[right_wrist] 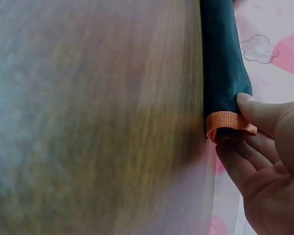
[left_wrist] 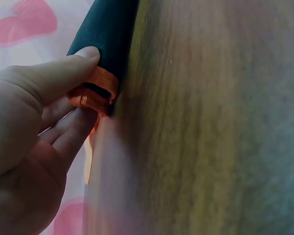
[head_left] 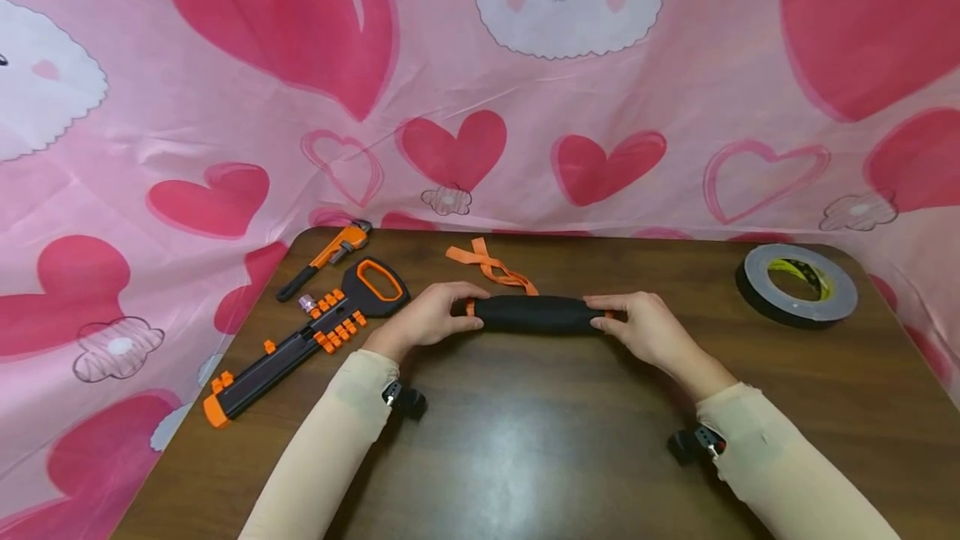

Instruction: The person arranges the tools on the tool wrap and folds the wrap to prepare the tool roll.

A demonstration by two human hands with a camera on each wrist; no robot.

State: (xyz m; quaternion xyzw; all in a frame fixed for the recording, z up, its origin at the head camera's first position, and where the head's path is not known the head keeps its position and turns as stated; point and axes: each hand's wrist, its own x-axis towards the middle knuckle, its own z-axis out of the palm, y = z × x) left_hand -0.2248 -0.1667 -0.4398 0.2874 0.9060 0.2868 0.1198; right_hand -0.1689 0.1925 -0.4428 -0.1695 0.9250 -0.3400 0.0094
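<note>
A black fabric tool roll (head_left: 536, 314), rolled into a tube with orange edging at both ends, lies crosswise on the table. My left hand (head_left: 427, 317) pinches its left end; in the left wrist view the thumb presses the black cloth beside the orange trim (left_wrist: 104, 78). At the other end, my right hand (head_left: 651, 330) grips the roll between thumb and fingers. The right wrist view shows the orange trim (right_wrist: 225, 119) curled round that open end. Behind the roll an orange strap (head_left: 480, 259) lies twisted; whether it joins the roll is hidden. The roll's inside cannot be seen.
Left of the hands lies a black-and-orange rack-like tool holder (head_left: 270, 367) with a handle. An orange pipe wrench (head_left: 327, 257) is behind it. A large roll of tape (head_left: 757, 290) sits at the right on the brown table (head_left: 510, 440). Pink heart-patterned cloth (head_left: 525, 98) hangs behind.
</note>
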